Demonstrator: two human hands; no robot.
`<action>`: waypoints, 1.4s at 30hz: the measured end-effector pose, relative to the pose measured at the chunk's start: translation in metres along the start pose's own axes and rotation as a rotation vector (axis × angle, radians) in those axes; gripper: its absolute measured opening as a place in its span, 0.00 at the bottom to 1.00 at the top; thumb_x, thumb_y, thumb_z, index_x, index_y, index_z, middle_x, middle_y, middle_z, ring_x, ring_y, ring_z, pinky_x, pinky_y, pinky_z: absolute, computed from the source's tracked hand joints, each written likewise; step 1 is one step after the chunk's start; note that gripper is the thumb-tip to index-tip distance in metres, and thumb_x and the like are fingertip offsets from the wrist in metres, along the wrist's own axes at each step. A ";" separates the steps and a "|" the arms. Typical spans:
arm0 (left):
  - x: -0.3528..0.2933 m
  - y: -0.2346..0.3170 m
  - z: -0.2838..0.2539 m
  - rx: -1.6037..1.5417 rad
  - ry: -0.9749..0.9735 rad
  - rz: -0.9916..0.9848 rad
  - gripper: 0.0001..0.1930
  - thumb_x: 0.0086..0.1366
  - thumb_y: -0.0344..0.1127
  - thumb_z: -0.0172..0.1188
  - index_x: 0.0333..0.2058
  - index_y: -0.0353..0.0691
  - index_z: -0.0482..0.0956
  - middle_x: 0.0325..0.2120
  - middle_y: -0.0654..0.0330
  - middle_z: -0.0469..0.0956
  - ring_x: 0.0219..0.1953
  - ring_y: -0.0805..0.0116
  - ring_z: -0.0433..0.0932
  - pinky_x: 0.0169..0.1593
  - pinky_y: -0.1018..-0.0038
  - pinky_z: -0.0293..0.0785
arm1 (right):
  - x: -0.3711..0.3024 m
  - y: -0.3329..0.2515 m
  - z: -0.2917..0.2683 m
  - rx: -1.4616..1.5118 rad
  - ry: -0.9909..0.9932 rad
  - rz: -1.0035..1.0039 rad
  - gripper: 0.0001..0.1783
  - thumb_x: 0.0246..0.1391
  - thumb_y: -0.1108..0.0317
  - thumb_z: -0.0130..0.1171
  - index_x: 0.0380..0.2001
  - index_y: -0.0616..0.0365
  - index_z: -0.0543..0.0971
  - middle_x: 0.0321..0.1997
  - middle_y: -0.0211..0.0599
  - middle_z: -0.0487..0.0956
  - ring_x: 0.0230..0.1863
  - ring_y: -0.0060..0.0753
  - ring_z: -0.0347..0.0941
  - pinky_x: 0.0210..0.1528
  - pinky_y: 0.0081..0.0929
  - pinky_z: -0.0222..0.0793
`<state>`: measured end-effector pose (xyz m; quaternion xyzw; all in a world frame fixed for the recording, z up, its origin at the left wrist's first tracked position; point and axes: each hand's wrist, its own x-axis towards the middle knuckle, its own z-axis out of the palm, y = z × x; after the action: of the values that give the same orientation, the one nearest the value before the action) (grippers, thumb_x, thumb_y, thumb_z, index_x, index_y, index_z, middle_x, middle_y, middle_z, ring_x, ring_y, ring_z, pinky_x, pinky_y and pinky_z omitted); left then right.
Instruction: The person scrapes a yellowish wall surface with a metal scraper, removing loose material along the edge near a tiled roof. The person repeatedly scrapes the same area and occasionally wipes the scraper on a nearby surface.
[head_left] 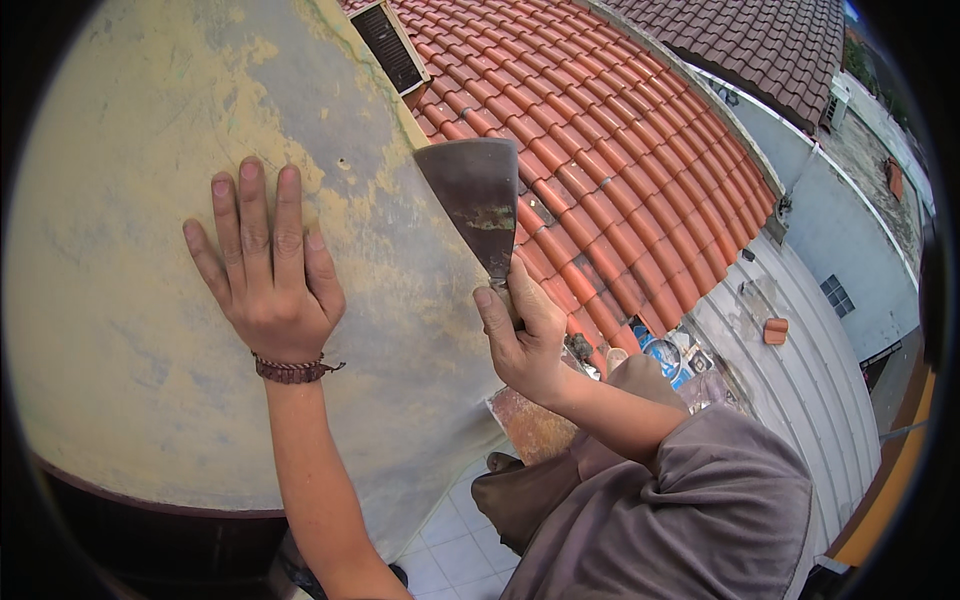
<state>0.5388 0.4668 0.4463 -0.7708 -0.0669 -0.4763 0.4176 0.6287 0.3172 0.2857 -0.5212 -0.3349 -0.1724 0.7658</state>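
head view: the left hand [275, 290] is laid at nine o'clock, flat against the wall [120, 300], its grip apart, with fingers spread toward twelve and nothing held. a braided bracelet [293, 370] is worn on its wrist. by the right hand [528, 330], just off centre toward four, the scraper [475, 195] is held; that grip is clamped on the handle, which is mostly hidden by thumb and fingers. the broad dark blade is pointed toward twelve, crossed by a pale smear, and is seen over the wall's edge; whether the wall is touched by it cannot be told.

the wall is covered in patchy yellow, with grey shown through, mainly from ten to twelve. a vent [388, 48] is set beside the wall's edge just before twelve. the red roof [600, 160] is spread from twelve to three, backed by the brown roof [760, 50] between one and two. on the metal roof [800, 400], a loose tile [775, 331] is seen at three. the floor [450, 560] is shown at six, the shirt [680, 510] between four and five.
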 end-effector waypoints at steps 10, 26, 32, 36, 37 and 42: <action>0.000 -0.001 0.001 -0.039 0.029 0.031 0.23 0.70 0.38 0.48 0.62 0.43 0.72 0.65 0.56 0.67 0.69 0.55 0.60 0.72 0.54 0.44 | -0.027 0.016 -0.005 0.099 -0.151 0.180 0.26 0.58 0.76 0.60 0.58 0.75 0.69 0.26 0.40 0.72 0.25 0.26 0.68 0.30 0.21 0.67; -0.001 0.000 0.003 -0.001 0.041 0.012 0.22 0.70 0.40 0.48 0.61 0.48 0.73 0.64 0.59 0.68 0.68 0.58 0.63 0.71 0.53 0.47 | -0.010 0.032 -0.012 -0.047 -0.074 -0.013 0.24 0.56 0.78 0.63 0.53 0.81 0.70 0.23 0.41 0.72 0.22 0.30 0.67 0.25 0.25 0.64; -0.001 -0.001 0.003 -0.009 0.065 0.007 0.22 0.70 0.40 0.49 0.61 0.49 0.73 0.64 0.60 0.69 0.68 0.59 0.63 0.71 0.55 0.47 | -0.019 0.037 -0.016 -0.091 -0.061 -0.066 0.24 0.55 0.79 0.63 0.53 0.80 0.70 0.24 0.41 0.70 0.22 0.29 0.65 0.24 0.24 0.63; -0.001 0.002 0.003 -0.013 0.065 0.004 0.22 0.69 0.40 0.50 0.61 0.49 0.74 0.64 0.60 0.68 0.68 0.59 0.63 0.71 0.54 0.47 | -0.015 0.031 -0.013 -0.136 -0.024 -0.139 0.25 0.53 0.81 0.64 0.53 0.79 0.71 0.23 0.38 0.68 0.21 0.26 0.63 0.23 0.22 0.61; -0.001 0.002 0.002 -0.012 0.061 0.003 0.22 0.69 0.40 0.50 0.61 0.49 0.74 0.64 0.60 0.68 0.68 0.59 0.63 0.71 0.54 0.48 | -0.017 0.037 -0.013 -0.145 -0.022 -0.171 0.25 0.52 0.81 0.64 0.53 0.79 0.71 0.23 0.38 0.68 0.21 0.26 0.63 0.22 0.22 0.60; -0.001 0.001 0.003 0.008 0.064 -0.001 0.21 0.70 0.41 0.49 0.60 0.51 0.75 0.63 0.62 0.70 0.67 0.59 0.65 0.72 0.55 0.46 | -0.005 0.027 -0.005 -0.166 0.006 -0.185 0.29 0.50 0.83 0.65 0.57 0.72 0.72 0.24 0.37 0.68 0.24 0.26 0.65 0.24 0.21 0.62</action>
<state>0.5412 0.4690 0.4447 -0.7535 -0.0556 -0.5007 0.4225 0.6432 0.3227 0.2621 -0.5492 -0.3636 -0.2712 0.7019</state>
